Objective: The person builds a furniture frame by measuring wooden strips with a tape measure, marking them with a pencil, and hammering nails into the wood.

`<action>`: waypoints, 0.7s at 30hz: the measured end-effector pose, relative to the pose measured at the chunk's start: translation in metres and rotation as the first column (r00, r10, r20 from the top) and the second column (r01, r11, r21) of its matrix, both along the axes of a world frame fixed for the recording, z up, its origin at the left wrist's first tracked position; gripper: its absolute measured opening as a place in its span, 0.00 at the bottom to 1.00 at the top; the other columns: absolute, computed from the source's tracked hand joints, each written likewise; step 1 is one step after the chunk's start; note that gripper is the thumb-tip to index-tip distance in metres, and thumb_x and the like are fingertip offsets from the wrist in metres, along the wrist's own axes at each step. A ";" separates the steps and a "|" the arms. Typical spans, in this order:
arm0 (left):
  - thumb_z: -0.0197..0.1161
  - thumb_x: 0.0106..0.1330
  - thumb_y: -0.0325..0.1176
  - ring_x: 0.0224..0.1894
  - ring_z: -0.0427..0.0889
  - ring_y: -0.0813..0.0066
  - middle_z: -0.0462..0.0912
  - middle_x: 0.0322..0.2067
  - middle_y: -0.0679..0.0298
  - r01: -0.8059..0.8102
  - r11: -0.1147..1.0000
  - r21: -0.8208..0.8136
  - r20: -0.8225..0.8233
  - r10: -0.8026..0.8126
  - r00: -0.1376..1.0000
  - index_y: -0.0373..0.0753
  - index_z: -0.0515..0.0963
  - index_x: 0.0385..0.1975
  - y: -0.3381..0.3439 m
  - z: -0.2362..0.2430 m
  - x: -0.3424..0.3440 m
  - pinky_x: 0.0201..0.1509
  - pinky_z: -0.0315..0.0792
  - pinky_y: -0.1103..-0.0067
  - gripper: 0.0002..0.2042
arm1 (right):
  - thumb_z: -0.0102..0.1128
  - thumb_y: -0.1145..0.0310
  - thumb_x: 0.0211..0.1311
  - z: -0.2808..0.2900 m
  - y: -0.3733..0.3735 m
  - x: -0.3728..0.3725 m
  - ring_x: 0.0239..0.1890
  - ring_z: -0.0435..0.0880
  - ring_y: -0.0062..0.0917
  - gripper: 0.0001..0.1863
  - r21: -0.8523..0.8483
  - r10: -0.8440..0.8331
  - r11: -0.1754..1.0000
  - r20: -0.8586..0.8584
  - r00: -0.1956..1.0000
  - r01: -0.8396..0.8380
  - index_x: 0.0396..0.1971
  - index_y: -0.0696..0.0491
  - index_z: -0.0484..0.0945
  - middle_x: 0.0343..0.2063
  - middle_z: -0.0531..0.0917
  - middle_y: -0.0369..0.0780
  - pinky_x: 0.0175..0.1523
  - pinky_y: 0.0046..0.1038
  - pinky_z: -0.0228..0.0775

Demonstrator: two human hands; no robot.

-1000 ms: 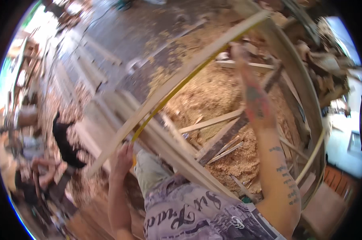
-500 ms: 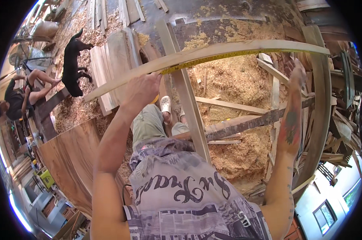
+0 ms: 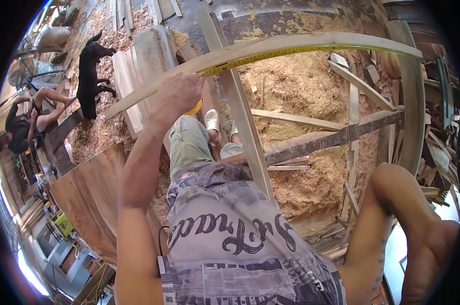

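Note:
A long, pale wooden board (image 3: 154, 86) spans the view ahead of me, lying across two wooden rails. Along its near edge runs the yellow blade of a tape measure (image 3: 270, 55). My left hand (image 3: 181, 89) is closed around the tape measure's case at the board's near side; a bit of the yellow case shows below the fingers. My right arm is bent sharply up, and my right hand (image 3: 436, 249) is close to the camera at the right rim. Its fingers are out of sight, and it is away from the board and the tape.
One rail (image 3: 240, 107) runs under the board near its middle, another (image 3: 413, 96) at its right end. A dark beam (image 3: 336, 137) and sawdust (image 3: 301, 188) lie below. A wide wooden slab (image 3: 90, 195), a black dog (image 3: 90, 76) and a seated person (image 3: 26, 122) are at left.
My right hand has left the board's right part and swung back toward me, up close to the camera. My left hand still holds the tape measure at the board.

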State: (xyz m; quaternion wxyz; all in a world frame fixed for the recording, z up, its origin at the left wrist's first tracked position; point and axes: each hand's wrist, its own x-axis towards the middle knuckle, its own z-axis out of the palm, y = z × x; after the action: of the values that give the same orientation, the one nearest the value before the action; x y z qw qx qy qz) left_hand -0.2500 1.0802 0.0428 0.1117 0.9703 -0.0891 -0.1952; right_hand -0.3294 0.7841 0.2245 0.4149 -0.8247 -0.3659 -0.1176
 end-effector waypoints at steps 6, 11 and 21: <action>0.50 0.73 0.43 0.37 0.82 0.44 0.83 0.31 0.46 0.026 0.999 -0.037 0.021 -0.025 0.999 0.37 0.82 0.33 0.002 -0.003 0.001 0.44 0.73 0.56 0.18 | 0.53 0.76 0.66 0.003 0.021 -0.002 0.37 0.83 0.29 0.17 -0.046 0.012 0.999 0.007 1.000 -0.012 0.53 0.63 0.73 0.44 0.81 0.49 0.46 0.28 0.77; 0.51 0.73 0.43 0.38 0.83 0.47 0.84 0.32 0.47 -0.001 0.998 -0.067 0.007 0.001 1.000 0.36 0.83 0.34 0.014 -0.012 -0.008 0.46 0.74 0.58 0.18 | 0.52 0.78 0.66 -0.009 0.023 0.007 0.36 0.83 0.29 0.18 0.172 -0.289 0.933 -0.171 0.942 0.317 0.54 0.63 0.72 0.45 0.81 0.51 0.47 0.28 0.77; 0.52 0.72 0.42 0.38 0.83 0.48 0.84 0.31 0.48 0.011 1.000 -0.026 0.022 -0.011 1.000 0.36 0.85 0.33 0.005 -0.012 -0.002 0.46 0.75 0.60 0.18 | 0.57 0.63 0.70 -0.182 0.009 0.069 0.34 0.76 0.15 0.15 0.546 0.285 0.810 -0.684 0.672 0.213 0.45 0.60 0.75 0.32 0.76 0.36 0.39 0.19 0.69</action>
State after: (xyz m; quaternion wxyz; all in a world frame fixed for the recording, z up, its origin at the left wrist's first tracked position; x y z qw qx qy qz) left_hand -0.2521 1.0852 0.0311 0.1223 0.9703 -0.0981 -0.1842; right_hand -0.2603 0.7932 0.0423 0.7613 -0.6225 -0.1284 0.1283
